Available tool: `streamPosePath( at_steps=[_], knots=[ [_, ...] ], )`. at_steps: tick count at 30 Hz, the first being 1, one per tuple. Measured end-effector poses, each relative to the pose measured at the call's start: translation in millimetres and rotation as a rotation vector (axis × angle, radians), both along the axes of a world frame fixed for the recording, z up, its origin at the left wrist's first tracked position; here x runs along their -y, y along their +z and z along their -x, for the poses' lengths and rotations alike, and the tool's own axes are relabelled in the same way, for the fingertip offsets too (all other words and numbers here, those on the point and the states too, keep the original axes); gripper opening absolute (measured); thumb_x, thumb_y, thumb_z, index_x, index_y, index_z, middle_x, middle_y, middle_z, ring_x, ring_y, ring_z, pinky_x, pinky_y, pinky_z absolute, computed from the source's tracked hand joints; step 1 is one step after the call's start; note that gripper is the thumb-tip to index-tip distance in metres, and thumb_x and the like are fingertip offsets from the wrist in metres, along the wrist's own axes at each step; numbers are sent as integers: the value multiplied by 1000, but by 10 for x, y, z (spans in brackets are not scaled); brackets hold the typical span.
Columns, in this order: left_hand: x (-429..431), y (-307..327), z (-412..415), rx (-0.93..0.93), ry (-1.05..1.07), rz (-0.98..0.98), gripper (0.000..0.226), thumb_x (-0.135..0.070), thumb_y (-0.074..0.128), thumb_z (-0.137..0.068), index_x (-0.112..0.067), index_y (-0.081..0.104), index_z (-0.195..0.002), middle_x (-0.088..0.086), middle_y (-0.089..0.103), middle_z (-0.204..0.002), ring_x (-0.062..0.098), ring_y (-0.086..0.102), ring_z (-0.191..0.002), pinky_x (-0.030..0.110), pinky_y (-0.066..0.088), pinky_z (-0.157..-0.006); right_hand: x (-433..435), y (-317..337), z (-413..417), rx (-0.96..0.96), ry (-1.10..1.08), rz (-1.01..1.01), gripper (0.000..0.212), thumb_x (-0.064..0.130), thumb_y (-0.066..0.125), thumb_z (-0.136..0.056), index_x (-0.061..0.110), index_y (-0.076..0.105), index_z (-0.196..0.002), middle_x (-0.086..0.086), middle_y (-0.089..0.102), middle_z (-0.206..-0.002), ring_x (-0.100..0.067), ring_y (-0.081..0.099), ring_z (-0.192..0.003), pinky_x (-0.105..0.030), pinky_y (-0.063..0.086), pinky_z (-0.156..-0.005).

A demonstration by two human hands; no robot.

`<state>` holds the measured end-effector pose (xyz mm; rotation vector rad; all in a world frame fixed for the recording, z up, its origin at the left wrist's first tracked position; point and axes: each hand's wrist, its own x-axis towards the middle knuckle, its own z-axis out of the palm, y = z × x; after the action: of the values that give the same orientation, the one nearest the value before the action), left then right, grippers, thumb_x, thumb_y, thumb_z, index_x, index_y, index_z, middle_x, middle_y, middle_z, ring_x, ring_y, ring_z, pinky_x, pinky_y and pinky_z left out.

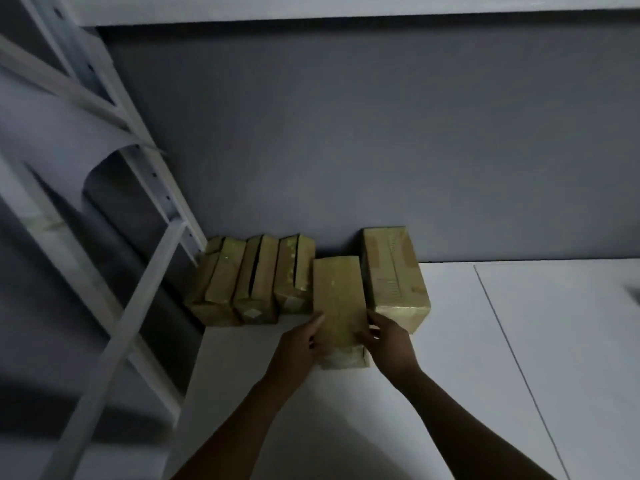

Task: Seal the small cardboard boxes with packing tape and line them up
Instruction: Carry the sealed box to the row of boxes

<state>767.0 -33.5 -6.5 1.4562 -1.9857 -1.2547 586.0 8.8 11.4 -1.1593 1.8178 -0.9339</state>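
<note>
A small taped cardboard box (337, 299) lies lengthwise on the white table (485, 358), between my two hands. My left hand (301, 344) holds its left side near the front end, thumb along the edge. My right hand (388, 341) grips its right side, fingers curled over the top. To its left, a row of three boxes (256, 282) stands against the grey wall; one shows a dark open slit along its top. A bigger taped box (394, 271) lies just to the right, touching the held box.
A white metal shelving frame (114, 209) with slanted braces fills the left side, next to the row of boxes. A thin seam (512, 351) runs across the table at the right. A dark blurred object (635, 292) shows at the right edge.
</note>
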Motion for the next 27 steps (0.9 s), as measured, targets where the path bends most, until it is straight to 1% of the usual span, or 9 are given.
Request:
streamPosePath(
  at_steps=[5,8,10,13,16,20,24,25,27],
  knots=[
    [287,-8,54,350,-222,340,56,-42,54,-92,-23,41,-143,0,33,-150,20,33,-135,28,34,-105,129,45,226,-744,-146,177,23,30,65,-84,19,67,-104,1,65,-110,-25,63,-92,-32,53,-65],
    [474,41,133,536,-354,535,60,-58,41,-85,-18,62,-125,2,47,-142,27,47,-127,43,48,-96,242,-5,459,-958,-28,264,41,29,72,-79,14,64,-116,-7,65,-118,-33,61,-104,-41,52,-81],
    [603,41,178,619,-397,597,62,-57,35,-82,-16,69,-113,2,58,-132,28,53,-122,46,51,-90,301,-49,594,-993,134,175,50,44,56,-86,22,53,-130,-5,57,-132,-32,53,-121,-45,45,-95],
    [772,53,222,708,-433,621,62,-54,32,-83,-15,71,-110,2,64,-124,27,58,-118,49,49,-91,366,-126,738,-934,269,-10,62,60,25,-87,36,33,-143,2,31,-153,-25,23,-143,-44,23,-113],
    [939,71,248,760,-444,574,62,-52,32,-82,-14,71,-111,3,66,-121,28,60,-116,49,47,-95,423,-188,780,-908,317,-66,63,60,29,-89,39,19,-147,6,13,-158,-21,4,-146,-39,3,-116],
    [1000,56,265,796,-472,574,62,-54,31,-84,-14,69,-113,3,65,-123,27,59,-117,47,29,-101,436,-205,808,-867,295,-6,65,61,28,-84,38,27,-145,4,22,-156,-23,10,-146,-41,2,-115],
    [946,52,255,762,-415,463,63,-52,29,-84,-15,66,-119,2,62,-128,28,59,-117,48,46,-95,429,-209,767,-894,295,6,63,61,29,-86,38,29,-144,3,24,-155,-25,12,-145,-43,4,-116],
    [939,65,248,720,-394,438,64,-52,29,-86,-14,62,-124,4,57,-133,29,55,-121,48,48,-95,431,-202,760,-904,309,-2,62,60,34,-88,37,28,-145,3,23,-155,-25,11,-145,-43,4,-116],
    [921,100,200,659,-350,428,62,-51,33,-93,-15,43,-142,4,34,-152,28,33,-138,45,35,-109,431,-164,725,-926,332,-22,64,61,39,-89,34,27,-146,0,23,-156,-26,11,-145,-43,4,-116]
  ],
)
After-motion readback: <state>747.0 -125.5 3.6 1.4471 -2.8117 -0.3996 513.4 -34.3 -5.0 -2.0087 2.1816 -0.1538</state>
